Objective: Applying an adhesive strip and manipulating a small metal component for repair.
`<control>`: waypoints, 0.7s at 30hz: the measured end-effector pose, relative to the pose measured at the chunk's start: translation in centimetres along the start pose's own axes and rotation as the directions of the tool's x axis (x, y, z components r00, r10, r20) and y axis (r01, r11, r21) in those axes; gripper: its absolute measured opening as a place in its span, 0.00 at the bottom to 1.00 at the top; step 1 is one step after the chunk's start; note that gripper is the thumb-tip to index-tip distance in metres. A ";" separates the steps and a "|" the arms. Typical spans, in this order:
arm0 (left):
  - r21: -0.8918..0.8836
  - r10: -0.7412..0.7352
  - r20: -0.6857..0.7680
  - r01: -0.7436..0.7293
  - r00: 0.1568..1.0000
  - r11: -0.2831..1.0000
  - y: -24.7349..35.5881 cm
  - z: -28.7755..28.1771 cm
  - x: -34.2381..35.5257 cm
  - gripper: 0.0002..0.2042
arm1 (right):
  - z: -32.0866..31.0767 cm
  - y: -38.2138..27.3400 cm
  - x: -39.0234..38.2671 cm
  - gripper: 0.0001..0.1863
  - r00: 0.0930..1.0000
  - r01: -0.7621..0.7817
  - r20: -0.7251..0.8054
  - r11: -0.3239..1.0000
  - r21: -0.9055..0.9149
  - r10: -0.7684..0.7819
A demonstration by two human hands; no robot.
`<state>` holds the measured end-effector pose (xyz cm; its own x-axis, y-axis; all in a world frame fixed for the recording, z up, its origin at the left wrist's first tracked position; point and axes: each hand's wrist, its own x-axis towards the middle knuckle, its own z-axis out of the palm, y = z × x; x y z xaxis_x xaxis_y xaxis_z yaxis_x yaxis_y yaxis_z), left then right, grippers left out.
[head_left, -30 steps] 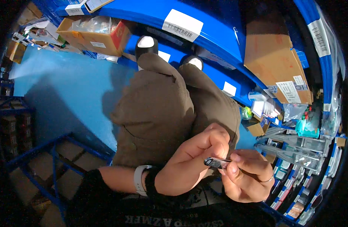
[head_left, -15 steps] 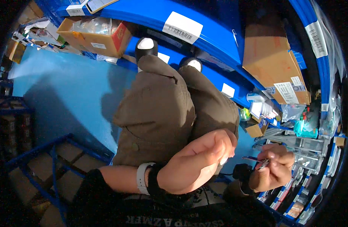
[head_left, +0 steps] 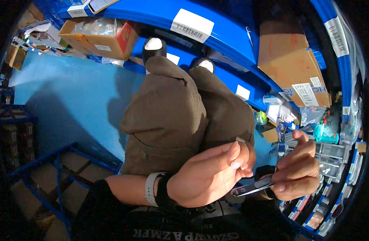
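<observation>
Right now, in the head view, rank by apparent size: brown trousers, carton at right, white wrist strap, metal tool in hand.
1. Brown trousers
2. Carton at right
3. Metal tool in the right hand and white wrist strap: too alike to rank

Leftward floor (head_left: 78, 92) leaves room; blue shelf (head_left: 230, 32) blocks ahead.

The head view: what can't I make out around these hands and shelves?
In the head view:
Small shiny tool: one end hidden by the right hand.
Flat phone-like thing: cut off by the top edge.
Open box: deeper contents hidden by clear plastic.
</observation>
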<state>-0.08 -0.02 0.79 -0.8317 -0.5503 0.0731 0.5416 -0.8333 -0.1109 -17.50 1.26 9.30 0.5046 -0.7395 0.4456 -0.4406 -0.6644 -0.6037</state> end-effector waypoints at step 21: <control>0.333 0.017 0.014 -0.021 1.000 0.943 0.6 -0.6 -0.4 0.15 | 0.5 2.0 2.4 0.11 0.999 -0.024 0.026 0.999 0.034 0.023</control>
<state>0.51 -0.25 0.08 -0.8207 -0.5650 0.0849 0.5683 -0.7919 0.2236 -16.75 -1.79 8.86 0.5138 -0.7514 0.4140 -0.4266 -0.6424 -0.6366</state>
